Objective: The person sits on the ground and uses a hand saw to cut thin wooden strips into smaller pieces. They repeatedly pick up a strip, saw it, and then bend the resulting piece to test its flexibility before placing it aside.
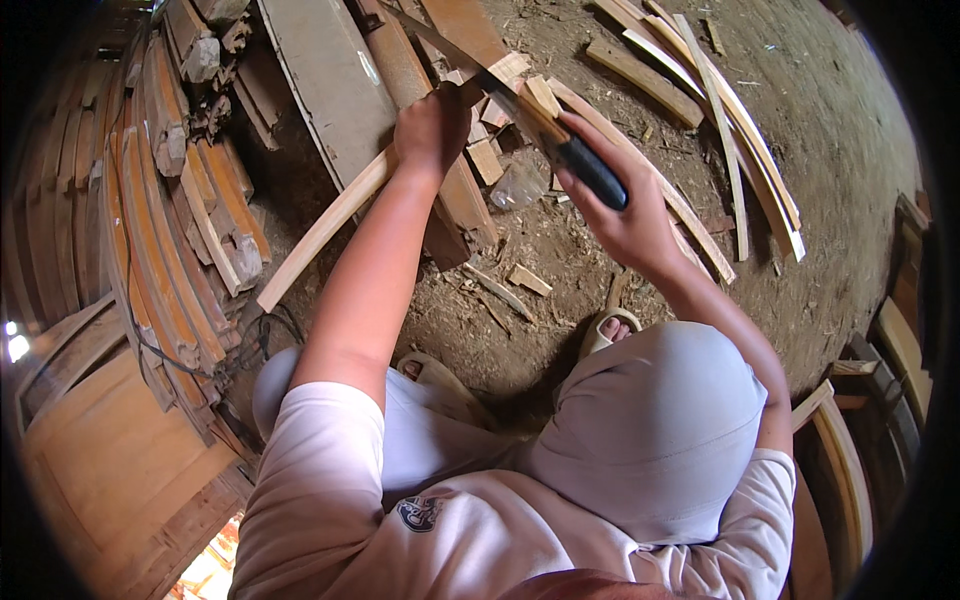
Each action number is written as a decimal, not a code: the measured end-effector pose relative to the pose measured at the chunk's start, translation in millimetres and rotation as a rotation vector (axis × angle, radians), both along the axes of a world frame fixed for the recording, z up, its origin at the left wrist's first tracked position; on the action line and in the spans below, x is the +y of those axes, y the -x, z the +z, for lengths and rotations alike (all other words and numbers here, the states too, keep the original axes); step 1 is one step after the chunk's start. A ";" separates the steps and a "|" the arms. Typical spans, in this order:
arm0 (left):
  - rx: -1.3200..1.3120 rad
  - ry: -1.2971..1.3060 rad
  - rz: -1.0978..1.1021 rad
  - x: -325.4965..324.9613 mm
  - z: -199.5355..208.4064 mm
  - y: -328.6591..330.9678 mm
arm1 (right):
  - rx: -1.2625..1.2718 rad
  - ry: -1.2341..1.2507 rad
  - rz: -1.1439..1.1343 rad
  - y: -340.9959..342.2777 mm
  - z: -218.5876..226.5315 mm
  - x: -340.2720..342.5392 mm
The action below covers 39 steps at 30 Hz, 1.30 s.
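My right hand (630, 205) is closed around the black handle of a handsaw (593, 172). Its long narrow blade runs up and to the left, past my left hand, across the far end of the wood there. With closed fingers, my left hand (433, 130) grips a pale wooden strip (325, 232), whose near end sticks out toward the lower left. Beneath my left hand lie long brown boards (462, 205). Whether the saw teeth touch the strip, I cannot tell. Small wood offcuts (486, 160) lie just beyond the boards, between my hands.
On the left, curved wooden pieces (165, 250) are stacked beside a wide grey board (335, 85). Long pale strips (735, 130) lie on the dirt floor (830, 170) at the upper right. More wood (845, 460) is at the lower right. My sandalled feet (610, 330) are close below the work.
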<state>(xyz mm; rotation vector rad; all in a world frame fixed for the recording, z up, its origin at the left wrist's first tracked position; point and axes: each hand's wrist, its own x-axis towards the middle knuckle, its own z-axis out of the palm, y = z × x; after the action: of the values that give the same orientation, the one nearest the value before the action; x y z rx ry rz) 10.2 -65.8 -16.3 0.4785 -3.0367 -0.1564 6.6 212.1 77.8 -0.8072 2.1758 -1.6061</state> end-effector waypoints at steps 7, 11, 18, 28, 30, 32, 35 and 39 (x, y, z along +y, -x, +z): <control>0.015 -0.064 0.115 -15.0 -24.4 2.4 | -0.114 -0.097 0.002 -13.1 14.1 43.7; -0.038 -0.008 0.082 -8.4 -10.3 1.7 | -0.255 -0.139 -0.018 -27.2 17.1 87.5; -0.006 0.055 0.131 -5.3 17.3 5.2 | -0.500 -0.001 -0.344 -52.9 12.4 207.0; 0.076 -0.038 0.010 3.1 29.3 -11.2 | -0.920 0.461 -0.521 -114.5 -128.5 218.1; 0.170 -0.066 -0.110 2.2 36.2 -21.0 | -1.011 0.467 -0.485 -119.4 -163.5 206.4; 0.148 -0.100 -0.186 7.2 45.1 -28.7 | -1.004 0.409 -0.480 -126.1 -184.8 199.5; 0.109 -0.068 -0.287 11.1 57.7 -46.3 | -0.543 -0.022 -0.507 -133.1 -199.6 192.0; 0.087 -0.074 -0.465 40.5 74.1 -68.8 | 0.033 -0.411 -0.467 -95.0 -129.1 168.9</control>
<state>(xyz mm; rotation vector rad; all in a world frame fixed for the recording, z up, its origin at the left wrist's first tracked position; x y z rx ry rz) 79.1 -25.3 57.8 -0.2340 -3.0060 -0.3020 101.6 381.0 -51.3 -0.2138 2.7292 -1.2446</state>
